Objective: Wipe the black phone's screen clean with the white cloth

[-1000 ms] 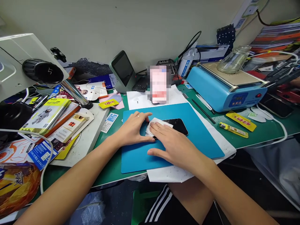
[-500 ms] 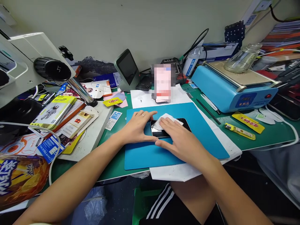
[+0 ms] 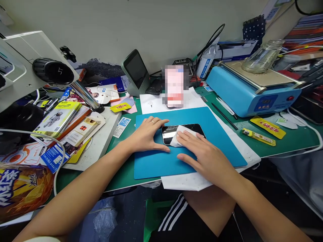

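A smartphone (image 3: 169, 130) with a black, glossy screen lies flat on the blue mat (image 3: 153, 164). My left hand (image 3: 147, 134) brackets its left end, forefinger along the far edge and thumb by the near edge, steadying it. Under the fingers of my right hand (image 3: 202, 151) is a folded white wipe (image 3: 178, 137), pressed flat against the screen. The right thumb sticks out over the mat. The wipe and the fingers hide part of the phone's middle and right.
A phone with a pink screen (image 3: 174, 87) stands behind the mat. To the right are a blue heating plate machine (image 3: 252, 95) with a glass jar (image 3: 262, 58) and a yellow cutter (image 3: 258, 137). Left are a microscope stand (image 3: 87, 95), battery boxes (image 3: 59, 117) and a drink bottle (image 3: 25, 188).
My right hand has slid the wipe right and nearer me across the screen, uncovering more of the phone's far left part. My left hand has stayed at the phone's left end.
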{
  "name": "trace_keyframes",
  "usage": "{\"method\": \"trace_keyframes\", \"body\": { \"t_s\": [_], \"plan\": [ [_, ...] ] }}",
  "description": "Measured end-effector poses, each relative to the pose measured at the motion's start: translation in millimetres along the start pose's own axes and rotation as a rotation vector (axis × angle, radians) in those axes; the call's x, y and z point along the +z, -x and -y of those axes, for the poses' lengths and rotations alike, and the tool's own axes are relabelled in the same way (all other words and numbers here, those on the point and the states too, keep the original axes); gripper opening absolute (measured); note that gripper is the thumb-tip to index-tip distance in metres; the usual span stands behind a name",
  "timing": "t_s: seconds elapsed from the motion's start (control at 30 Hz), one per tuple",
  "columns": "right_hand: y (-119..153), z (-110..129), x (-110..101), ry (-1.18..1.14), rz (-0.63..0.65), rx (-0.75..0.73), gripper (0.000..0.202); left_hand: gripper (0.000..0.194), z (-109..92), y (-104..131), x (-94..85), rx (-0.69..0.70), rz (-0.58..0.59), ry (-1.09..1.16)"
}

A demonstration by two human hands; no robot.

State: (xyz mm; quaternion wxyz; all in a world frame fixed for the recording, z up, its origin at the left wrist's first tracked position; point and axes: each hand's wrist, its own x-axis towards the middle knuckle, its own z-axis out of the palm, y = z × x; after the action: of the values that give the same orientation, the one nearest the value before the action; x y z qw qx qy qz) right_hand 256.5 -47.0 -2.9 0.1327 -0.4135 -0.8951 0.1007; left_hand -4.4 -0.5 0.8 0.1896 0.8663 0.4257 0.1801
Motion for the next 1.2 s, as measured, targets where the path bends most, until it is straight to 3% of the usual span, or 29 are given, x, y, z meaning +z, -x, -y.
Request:
{"method": "trace_keyframes", "body": {
  "t_s": [0.2, 0.33, 0.5, 0.73, 0.87, 1.2],
  "plan": [
    [15.3, -38.8, -4.8, 0.073, -0.03, 0.18, 0.068, 0.087, 1.0, -1.3, 1.6, -0.007, -0.018, -0.016],
    [2.0, -42.6, -6.7, 0.113, -0.022, 0.215, 0.081, 0.085, 0.2, -2.6, 1.9, -0.036, -0.024, -0.041],
    [-23.6, -24.8, -6.3, 0.12, 0.013, 0.177, 0.09, 0.087, -1.3, -3.1, 1.6, -0.072, -0.046, -0.05],
    [-56.1, 24.7, 4.5, 0.001, 0.062, 0.04, 0.091, 0.085, 1.1, -2.3, 4.7, -0.061, -0.068, -0.052],
    [-60.8, 35.0, 9.5, -0.01, 0.046, 0.009, 0.088, 0.083, 1.8, -1.1, 6.2, -0.052, -0.069, -0.053],
    [-14.8, -26.6, -10.4, 0.1, 0.052, 0.229, 0.088, 0.075, 1.0, -1.3, 4.6, -0.044, -0.05, -0.081]
  ]
}}
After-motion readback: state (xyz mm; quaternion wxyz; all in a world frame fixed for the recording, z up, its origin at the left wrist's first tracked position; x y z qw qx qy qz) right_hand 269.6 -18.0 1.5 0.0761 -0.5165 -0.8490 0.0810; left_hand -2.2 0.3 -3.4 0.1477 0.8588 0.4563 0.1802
